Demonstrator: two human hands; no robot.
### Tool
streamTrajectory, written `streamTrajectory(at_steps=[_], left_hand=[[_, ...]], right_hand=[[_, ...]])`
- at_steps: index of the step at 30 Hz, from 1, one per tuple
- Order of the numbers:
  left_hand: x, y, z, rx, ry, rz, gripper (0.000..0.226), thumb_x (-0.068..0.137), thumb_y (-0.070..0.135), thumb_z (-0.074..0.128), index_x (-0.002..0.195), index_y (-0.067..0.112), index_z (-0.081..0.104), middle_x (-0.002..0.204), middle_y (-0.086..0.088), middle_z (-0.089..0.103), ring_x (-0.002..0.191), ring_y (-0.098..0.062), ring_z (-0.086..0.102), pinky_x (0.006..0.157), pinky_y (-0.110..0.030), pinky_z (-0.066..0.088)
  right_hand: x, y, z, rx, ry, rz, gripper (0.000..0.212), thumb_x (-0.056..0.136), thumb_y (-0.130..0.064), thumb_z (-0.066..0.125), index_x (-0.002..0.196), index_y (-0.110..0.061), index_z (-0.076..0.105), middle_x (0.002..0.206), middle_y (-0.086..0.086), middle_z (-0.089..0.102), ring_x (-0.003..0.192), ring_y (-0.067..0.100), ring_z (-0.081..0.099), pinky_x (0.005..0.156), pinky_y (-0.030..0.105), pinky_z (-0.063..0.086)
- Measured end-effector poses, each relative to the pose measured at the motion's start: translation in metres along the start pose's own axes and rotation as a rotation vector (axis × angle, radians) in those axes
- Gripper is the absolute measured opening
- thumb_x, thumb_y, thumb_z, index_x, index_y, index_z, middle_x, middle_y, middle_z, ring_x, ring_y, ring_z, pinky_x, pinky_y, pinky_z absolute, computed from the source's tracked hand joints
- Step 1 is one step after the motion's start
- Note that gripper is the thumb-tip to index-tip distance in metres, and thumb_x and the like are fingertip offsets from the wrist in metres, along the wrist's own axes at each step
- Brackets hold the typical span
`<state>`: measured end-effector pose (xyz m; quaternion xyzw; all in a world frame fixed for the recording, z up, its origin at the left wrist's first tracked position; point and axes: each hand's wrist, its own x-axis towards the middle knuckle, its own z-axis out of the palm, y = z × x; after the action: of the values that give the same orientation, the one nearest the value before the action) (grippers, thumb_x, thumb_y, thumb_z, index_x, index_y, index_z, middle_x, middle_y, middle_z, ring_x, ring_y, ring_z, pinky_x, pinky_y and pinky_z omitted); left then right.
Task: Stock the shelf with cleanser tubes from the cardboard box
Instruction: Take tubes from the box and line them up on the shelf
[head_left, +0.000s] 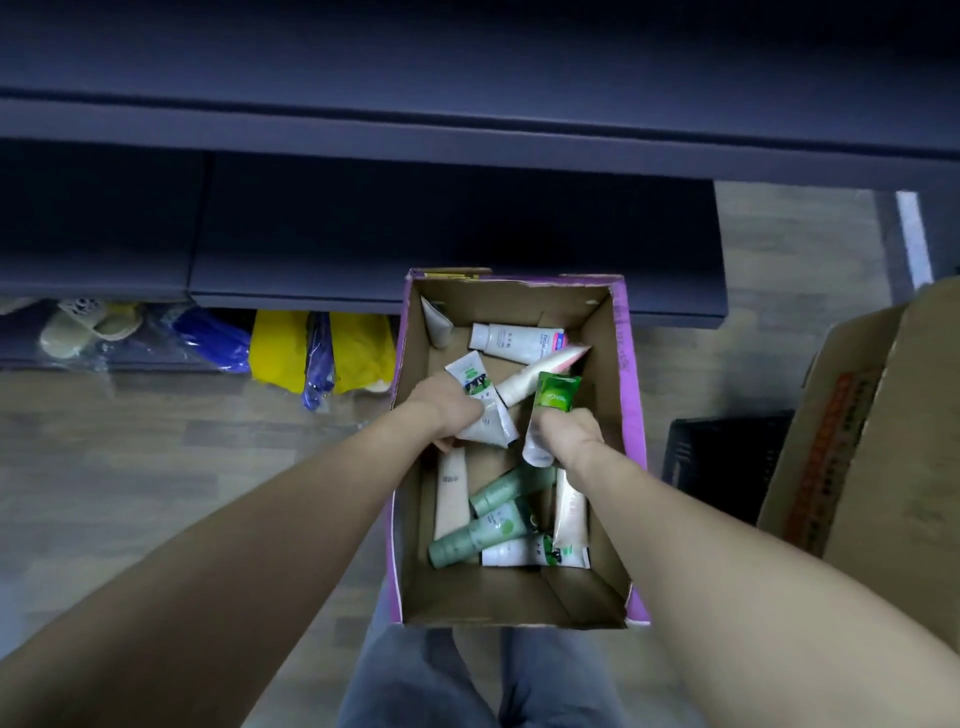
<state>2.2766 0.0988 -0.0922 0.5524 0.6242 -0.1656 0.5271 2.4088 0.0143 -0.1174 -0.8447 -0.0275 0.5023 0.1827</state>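
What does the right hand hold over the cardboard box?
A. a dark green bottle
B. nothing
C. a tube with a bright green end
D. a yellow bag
C: the right hand is closed around a white tube with a bright green end, raised above the other tubes in the cardboard box.

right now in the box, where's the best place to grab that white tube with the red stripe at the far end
Probably around its mid-body, from above. The white tube with the red stripe lies flat on the floor of the cardboard box, cap pointing left, with bare cardboard on its far side. The crimped right end is partly under a pink-tipped tube, so avoid that end.
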Motion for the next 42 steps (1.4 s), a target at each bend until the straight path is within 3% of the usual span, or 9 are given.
streamTrajectory(at_steps=[4,7,9,13,16,25,31,37,42], left_hand=[[-0.01,-0.009,0.001,-0.197,-0.081,-0.056,0.043,0.09,0.005,0.036,0.13,0.019,0.041,0.096,-0.015,0.053,0.07,-0.029,0.055,0.049,-0.031,0.048],[-0.018,-0.014,0.006,-0.189,-0.083,-0.07,0.029,0.095,0.008,0.034,0.116,0.016,0.052,0.076,-0.013,0.05,0.055,-0.021,0.046,0.047,-0.022,0.034],[-0.024,-0.017,0.008,-0.158,-0.055,-0.014,0.024,0.096,0.028,0.046,0.117,0.018,0.053,0.085,-0.012,0.059,0.057,-0.022,0.053,0.048,-0.021,0.039],[-0.035,-0.028,0.011,-0.067,0.155,0.106,0.059,0.077,0.04,0.071,0.131,0.024,0.054,0.119,-0.004,0.065,0.106,-0.025,0.063,0.09,-0.03,0.051],[-0.054,-0.026,0.01,-0.074,0.2,0.091,0.062,0.066,0.049,0.071,0.123,0.026,0.062,0.113,-0.003,0.068,0.105,-0.026,0.063,0.092,-0.034,0.051],[-0.123,-0.008,0.0,-0.021,0.441,0.158,0.045,0.071,0.033,0.08,0.108,0.013,0.062,0.111,-0.006,0.067,0.101,-0.024,0.063,0.079,-0.032,0.054],[-0.17,0.015,-0.008,-0.094,0.593,0.267,0.051,0.077,0.031,0.076,0.118,0.009,0.056,0.121,-0.01,0.063,0.109,-0.028,0.06,0.083,-0.032,0.05],[-0.223,0.036,-0.02,-0.213,0.746,0.398,0.054,0.075,0.033,0.079,0.119,0.015,0.052,0.119,-0.004,0.062,0.101,-0.018,0.061,0.067,-0.025,0.048],[-0.269,0.061,-0.045,-0.224,0.918,0.511,0.055,0.072,0.037,0.08,0.116,0.018,0.053,0.112,-0.001,0.064,0.098,-0.018,0.063,0.074,-0.032,0.054]], right_hand=[[-0.001,0.002,0.003,0.08,0.023,0.013,0.046,0.062,-0.039,0.042,0.101,-0.017,0.051,0.093,0.007,0.048,0.075,0.027,0.045,0.055,0.028,0.03],[-0.033,-0.003,-0.004,0.142,0.071,-0.018,0.053,0.081,-0.044,0.046,0.118,-0.007,0.055,0.102,0.006,0.057,0.085,0.028,0.054,0.074,0.031,0.041],[-0.04,0.001,-0.008,0.119,0.074,-0.06,0.049,0.088,-0.042,0.056,0.119,-0.005,0.051,0.103,0.007,0.059,0.08,0.026,0.059,0.068,0.028,0.044],[-0.057,0.002,-0.013,0.075,0.081,-0.154,0.041,0.087,-0.031,0.064,0.118,-0.005,0.055,0.096,0.007,0.061,0.057,0.011,0.05,0.047,0.023,0.035],[-0.069,0.002,-0.018,0.091,0.069,-0.196,0.039,0.085,-0.027,0.065,0.119,-0.01,0.058,0.093,0.005,0.065,0.057,0.012,0.055,0.044,0.021,0.035],[-0.115,-0.009,-0.067,0.055,0.062,-0.56,0.057,0.076,-0.016,0.075,0.128,-0.025,0.054,0.117,0.001,0.058,0.092,0.018,0.06,0.079,0.026,0.045],[-0.154,-0.025,-0.103,0.067,0.136,-0.752,0.051,0.073,-0.021,0.081,0.119,-0.021,0.06,0.093,-0.006,0.064,0.086,0.013,0.06,0.077,0.023,0.042],[-0.191,-0.04,-0.131,0.09,0.21,-0.912,0.047,0.074,-0.026,0.081,0.116,-0.024,0.059,0.091,-0.008,0.065,0.084,0.013,0.063,0.072,0.028,0.046],[-0.228,-0.068,-0.158,0.141,0.284,-1.011,0.044,0.074,-0.03,0.082,0.109,-0.03,0.056,0.099,-0.009,0.067,0.089,0.014,0.064,0.077,0.034,0.051]])
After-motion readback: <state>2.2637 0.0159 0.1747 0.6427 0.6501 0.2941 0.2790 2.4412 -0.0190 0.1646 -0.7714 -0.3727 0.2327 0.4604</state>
